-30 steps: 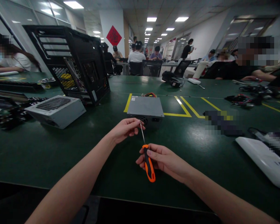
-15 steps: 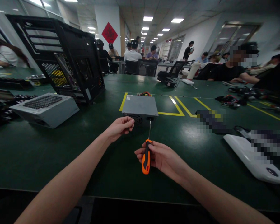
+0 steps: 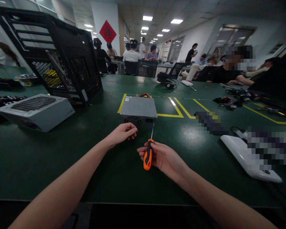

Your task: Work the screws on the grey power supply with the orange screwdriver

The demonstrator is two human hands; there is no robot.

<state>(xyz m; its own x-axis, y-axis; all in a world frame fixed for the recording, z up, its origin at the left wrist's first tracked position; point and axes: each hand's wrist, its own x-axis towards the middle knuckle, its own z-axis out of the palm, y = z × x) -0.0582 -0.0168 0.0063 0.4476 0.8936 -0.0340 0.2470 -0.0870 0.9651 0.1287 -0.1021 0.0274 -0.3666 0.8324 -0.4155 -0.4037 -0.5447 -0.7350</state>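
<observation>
An orange and black screwdriver (image 3: 147, 156) is held in my right hand (image 3: 165, 156), its shaft pointing forward and slightly up. The tip shows just in front of a grey power supply unit (image 3: 138, 107), near the socket on its face; whether they touch I cannot tell. My left hand (image 3: 124, 135) hovers just in front of the fan grille (image 3: 132, 121), thumb and fingers pinched together. Anything between those fingertips is too small or hidden to make out. Coloured cables (image 3: 144, 95) stick out behind the unit.
To the left stand a black computer case (image 3: 62, 60) and a second power supply unit (image 3: 35, 111). A white device (image 3: 248, 159) and cable bundles (image 3: 228, 101) lie to the right. Yellow tape marks (image 3: 171, 115) line the green table (image 3: 114, 178). Several people sit farther back.
The screwdriver has drawn back slightly from the unit's face, and its tip is now visible. My left hand stays close to the fan grille. The whole view has shifted a little.
</observation>
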